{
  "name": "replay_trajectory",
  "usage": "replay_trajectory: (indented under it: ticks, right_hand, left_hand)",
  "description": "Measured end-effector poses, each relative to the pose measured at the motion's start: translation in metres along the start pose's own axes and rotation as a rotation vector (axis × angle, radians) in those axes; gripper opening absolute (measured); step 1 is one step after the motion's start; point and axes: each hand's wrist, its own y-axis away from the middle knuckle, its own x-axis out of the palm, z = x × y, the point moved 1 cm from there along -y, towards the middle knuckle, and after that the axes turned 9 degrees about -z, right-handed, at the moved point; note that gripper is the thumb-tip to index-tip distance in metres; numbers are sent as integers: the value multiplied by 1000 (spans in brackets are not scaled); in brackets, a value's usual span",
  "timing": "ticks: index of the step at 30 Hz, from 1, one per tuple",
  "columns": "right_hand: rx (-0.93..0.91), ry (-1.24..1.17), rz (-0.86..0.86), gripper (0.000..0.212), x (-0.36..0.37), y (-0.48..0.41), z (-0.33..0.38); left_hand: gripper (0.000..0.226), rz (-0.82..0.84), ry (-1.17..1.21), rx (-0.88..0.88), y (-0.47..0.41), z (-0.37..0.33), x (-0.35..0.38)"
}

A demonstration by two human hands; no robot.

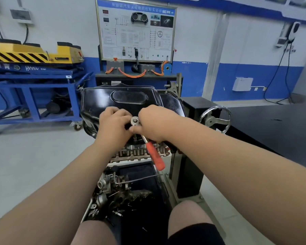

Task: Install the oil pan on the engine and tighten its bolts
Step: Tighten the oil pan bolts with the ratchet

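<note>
The black oil pan (pixel 120 99) sits on top of the engine (pixel 140 152), which is mounted upside down on a stand. A ratchet wrench with a silver head (pixel 135 120) and an orange handle (pixel 155 154) stands over the pan's near edge, its socket extension pointing down at the flange. My right hand (pixel 154 122) grips the ratchet at its head and upper shaft. My left hand (pixel 114 123) is curled against the ratchet head from the left, fingers on it. The bolt under the socket is hidden.
A chrome handwheel (pixel 215 119) of the stand is at the right, beside a dark table (pixel 272 128). A tray of loose engine parts (pixel 113 193) lies below the engine, between my knees. A blue cart (pixel 34 82) stands left, a training board (pixel 136 30) behind.
</note>
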Motion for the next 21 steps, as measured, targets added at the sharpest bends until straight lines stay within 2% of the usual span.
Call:
replay_trajectory:
  ticks: [3,7,10,14,17,19,21]
  right_hand:
    - [-30,153,-110,43,-8,2,3]
    - [-106,241,-48,11,-13,4,14]
    - [-129,280,31,35,-12,6,13]
    - [-108,249,-48,16,-10,12,3]
    - [3,206,-37,34,-3,10,5]
    - [20,203,-36,34,0,5,7]
    - [-33,255,-46,24,-5,0,7]
  left_hand:
    - [11,96,75,86,-3,-1,1]
    - [11,159,144,122,0,-5,4]
    - [14,180,138,67,2,-5,3]
    - [19,198,176,34,3,-6,3]
    - [32,174,137,20,3,-8,8]
    - [38,142,99,7,4,-9,11]
    - [33,124,103,3,4,-9,13]
